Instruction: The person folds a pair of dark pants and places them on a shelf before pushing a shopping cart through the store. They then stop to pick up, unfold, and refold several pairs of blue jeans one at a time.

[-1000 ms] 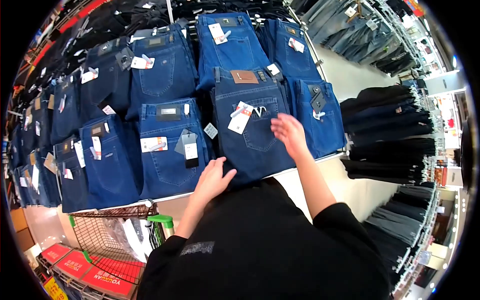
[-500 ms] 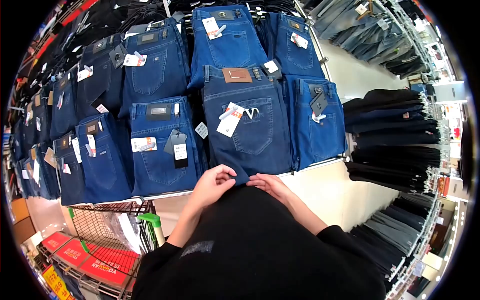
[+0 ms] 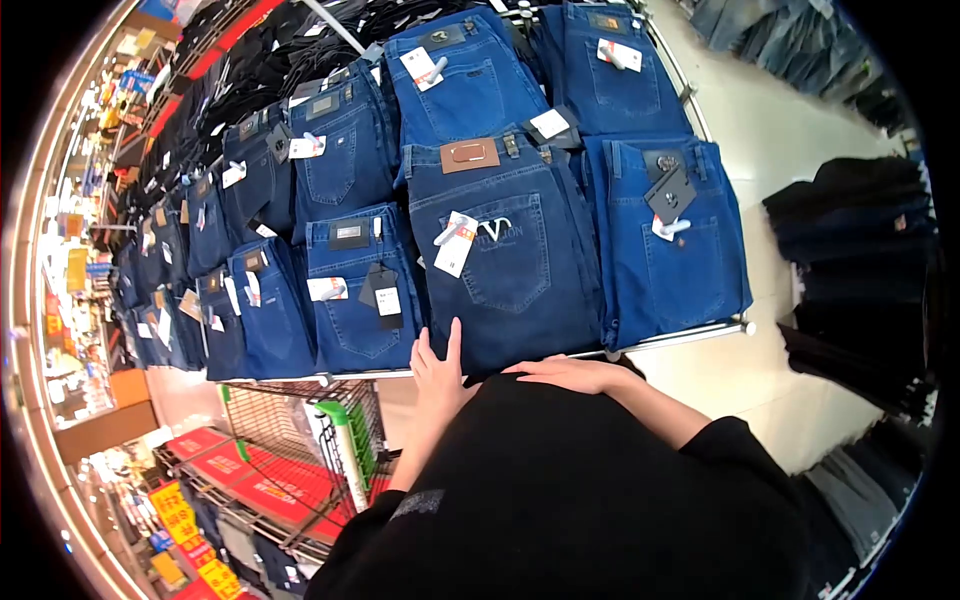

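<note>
In the head view, a folded pair of dark blue jeans point(image 3: 505, 270) with a brown waist patch and a white tag lies on the front edge of a display rack. My left hand point(image 3: 437, 372) is at its lower left corner, fingers apart and pointing up, with nothing visible in the grasp. Across the lower edge of the same jeans lies my right hand point(image 3: 572, 374), its fingers stretched out flat. My black top hides part of that edge. Brighter blue folded jeans point(image 3: 675, 240) sit to the right, and another tagged pair of jeans point(image 3: 360, 280) to the left.
Several more stacks of folded jeans point(image 3: 460, 85) fill the rack behind. A wire shopping cart point(image 3: 285, 430) with a green-ended handle stands at lower left beside red boxes point(image 3: 235, 465). Dark trousers point(image 3: 850, 290) hang on the right.
My fingers have come off the jeans' lower corner, which they pinched before. My left hand now has its fingers spread; my right hand lies flatter along the edge. The view has shifted.
</note>
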Motion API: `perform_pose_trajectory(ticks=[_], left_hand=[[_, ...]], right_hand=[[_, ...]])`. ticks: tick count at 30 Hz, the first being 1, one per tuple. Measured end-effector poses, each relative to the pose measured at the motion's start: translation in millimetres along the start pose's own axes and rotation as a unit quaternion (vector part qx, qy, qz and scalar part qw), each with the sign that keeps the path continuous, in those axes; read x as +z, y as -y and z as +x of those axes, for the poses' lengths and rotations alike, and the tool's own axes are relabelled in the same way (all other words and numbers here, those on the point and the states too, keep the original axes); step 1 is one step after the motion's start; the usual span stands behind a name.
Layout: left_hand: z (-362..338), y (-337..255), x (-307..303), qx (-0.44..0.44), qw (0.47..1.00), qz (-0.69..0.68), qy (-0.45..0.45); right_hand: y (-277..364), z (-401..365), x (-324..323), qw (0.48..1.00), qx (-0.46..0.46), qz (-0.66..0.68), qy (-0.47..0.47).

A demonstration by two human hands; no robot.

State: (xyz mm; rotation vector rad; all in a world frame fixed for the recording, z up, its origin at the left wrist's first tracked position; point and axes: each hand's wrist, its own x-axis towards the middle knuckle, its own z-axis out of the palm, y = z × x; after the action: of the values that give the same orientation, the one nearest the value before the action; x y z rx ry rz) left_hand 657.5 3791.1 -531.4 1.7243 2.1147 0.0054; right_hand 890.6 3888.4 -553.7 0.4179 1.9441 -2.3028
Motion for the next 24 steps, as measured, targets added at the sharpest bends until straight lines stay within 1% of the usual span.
perform_pose_trajectory(ticks=[1,2,4,5,6,8,9,10,12,13,14,15,16,18,19,20,21,22,23,24], left_hand=[[-2,4,8,0.003,1.000,-0.003,-0.003],[-3,1,6,0.015,0.999,-0.010,-0.026],[0,-2,4,0.041,0.996,-0.009,-0.073],[4,-6,0,0.053,0.994,-0.012,-0.098],[9,-5,-5,0.057,0.994,-0.009,-0.097],[21,-1,-16,0.162,0.984,0.066,-0.030],[25,-2,-22,0.186,0.981,0.043,-0.013],[32,5,-23,0.220,0.975,0.030,0.008],[44,10,-22,0.258,0.966,0.021,-0.019],[49,12,-22,0.245,0.968,-0.037,-0.029],[55,11,-23,0.232,0.967,-0.096,-0.037],[60,-5,-45,0.192,0.977,-0.095,-0.017],[63,-14,-64,0.131,0.979,-0.153,0.008],[75,-12,-84,0.095,0.964,-0.250,-0.002],[79,-12,-95,0.094,0.945,-0.314,0.001],[87,-2,-97,0.098,0.928,-0.360,0.014],[91,1,-107,0.108,0.914,-0.387,0.052],[94,1,-119,0.118,0.899,-0.411,0.090],[93,0,-128,0.148,0.904,-0.388,0.100],[92,0,-141,0.180,0.920,-0.322,0.136]], right_hand=[[6,-7,3,0.999,0.048,0.002,0.002],[7,-11,6,0.999,0.042,0.009,0.000],[5,-17,11,1.000,-0.014,-0.016,-0.018],[-4,-15,11,0.999,-0.035,-0.012,-0.008],[-11,-12,11,0.999,-0.038,-0.011,-0.012],[-18,-7,8,0.990,-0.110,-0.085,-0.012],[-15,-3,8,0.993,-0.084,-0.076,-0.012],[-14,-2,8,0.993,-0.084,-0.076,-0.017],[-8,1,9,0.993,-0.090,-0.067,-0.026],[-3,2,10,0.993,-0.088,-0.067,-0.032],[10,1,10,0.998,-0.035,-0.034,-0.040],[18,1,10,0.999,0.018,-0.001,-0.048],[16,4,10,0.998,0.022,-0.001,-0.055],[0,17,8,0.987,0.008,0.145,-0.068],[-15,24,7,0.969,-0.034,0.215,-0.117],[-17,34,11,0.864,-0.027,0.476,-0.159],[-16,41,5,0.800,-0.063,0.571,-0.175],[-15,47,-6,0.724,-0.101,0.656,-0.188],[-22,56,-12,0.681,-0.184,0.679,-0.201],[-33,67,-19,0.632,-0.266,0.697,-0.211]])
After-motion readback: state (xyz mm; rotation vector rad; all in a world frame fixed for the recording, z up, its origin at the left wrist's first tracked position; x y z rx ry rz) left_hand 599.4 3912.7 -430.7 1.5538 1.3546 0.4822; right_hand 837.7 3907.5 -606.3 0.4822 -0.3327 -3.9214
